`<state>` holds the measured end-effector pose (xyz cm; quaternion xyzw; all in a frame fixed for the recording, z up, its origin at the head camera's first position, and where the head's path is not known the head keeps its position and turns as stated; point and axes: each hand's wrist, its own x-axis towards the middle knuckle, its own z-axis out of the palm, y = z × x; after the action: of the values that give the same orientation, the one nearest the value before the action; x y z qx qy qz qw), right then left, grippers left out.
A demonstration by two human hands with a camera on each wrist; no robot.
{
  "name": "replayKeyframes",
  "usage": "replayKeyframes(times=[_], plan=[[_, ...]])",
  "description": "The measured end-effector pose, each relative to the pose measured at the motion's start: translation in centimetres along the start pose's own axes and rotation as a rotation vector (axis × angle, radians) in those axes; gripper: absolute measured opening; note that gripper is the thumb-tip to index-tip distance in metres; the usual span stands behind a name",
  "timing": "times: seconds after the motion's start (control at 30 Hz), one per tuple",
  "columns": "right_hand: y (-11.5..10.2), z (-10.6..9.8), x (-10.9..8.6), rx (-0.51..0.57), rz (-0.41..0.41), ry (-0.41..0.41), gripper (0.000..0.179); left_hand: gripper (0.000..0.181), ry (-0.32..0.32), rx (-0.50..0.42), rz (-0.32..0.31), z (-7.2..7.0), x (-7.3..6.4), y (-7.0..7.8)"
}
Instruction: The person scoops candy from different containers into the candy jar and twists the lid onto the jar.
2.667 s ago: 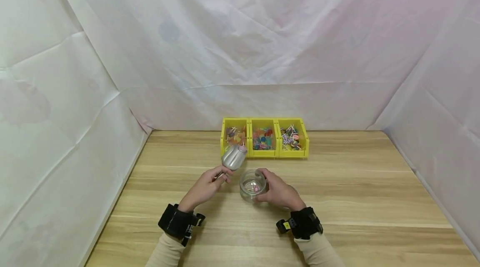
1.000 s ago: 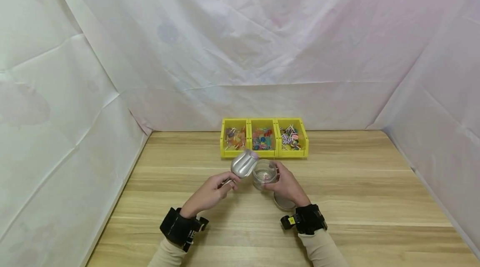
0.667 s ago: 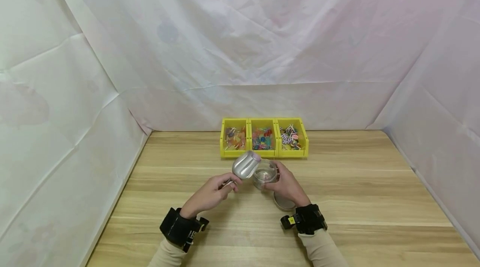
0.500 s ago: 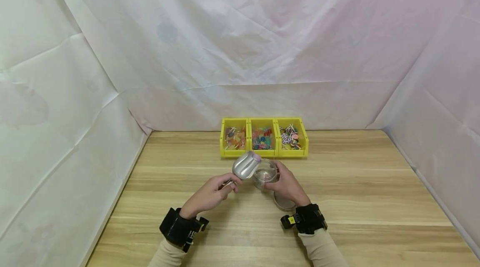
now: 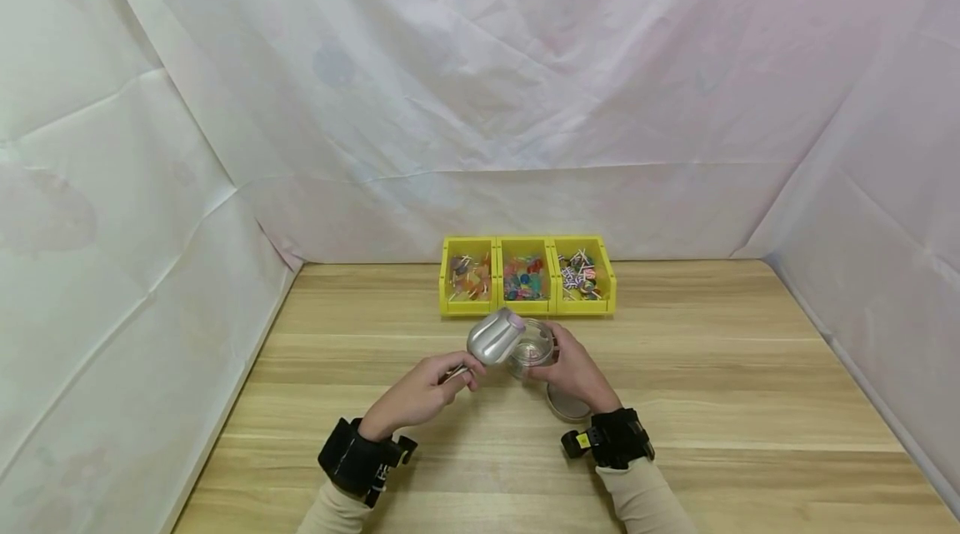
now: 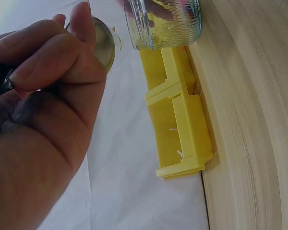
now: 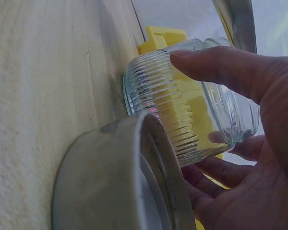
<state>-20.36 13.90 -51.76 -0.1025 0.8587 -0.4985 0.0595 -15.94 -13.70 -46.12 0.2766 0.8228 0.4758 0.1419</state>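
The left hand [image 5: 420, 388] has its fingers clamped on the handle of the scoop [image 5: 490, 341], whose bowl, with something pink [image 5: 516, 320] at its lip, tilts at the rim of the jar [image 5: 531, 353]. The right hand [image 5: 573, 369] clamps the jar between thumb and fingers, short of the table's [image 5: 735, 384] far edge. The lid [image 5: 567, 406] lies on the table near the right wrist. Three yellow bins [image 5: 525, 307] of candies [image 5: 525, 277] stand by the far edge, midway between its corners.

Silver scoop [image 5: 493, 339], yellow bins [image 5: 527, 307], clear jar [image 7: 185, 103]
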Motion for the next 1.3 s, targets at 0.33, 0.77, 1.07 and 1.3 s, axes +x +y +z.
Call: replayKeyframes(times=[0.33, 0.77, 1.07, 1.3], plan=[[-0.11, -0.11, -0.08, 0.013, 0.003, -0.020, 0.082, 0.017, -0.002, 0.000, -0.003, 0.12, -0.01, 0.19], [0.00, -0.12, -0.07, 0.007, 0.014, -0.021, 0.081, 0.019, -0.001, 0.006, 0.018, 0.26, 0.01, -0.03], [0.00, -0.06, -0.07, 0.013, -0.005, -0.020, 0.081, 0.018, 0.009, 0.017, 0.036, 0.41, 0.02, -0.03], [-0.07, -0.09, -0.11, 0.025, -0.001, -0.027, 0.081, 0.019, 0.013, 0.030, 0.032, 0.57, 0.16, -0.03]])
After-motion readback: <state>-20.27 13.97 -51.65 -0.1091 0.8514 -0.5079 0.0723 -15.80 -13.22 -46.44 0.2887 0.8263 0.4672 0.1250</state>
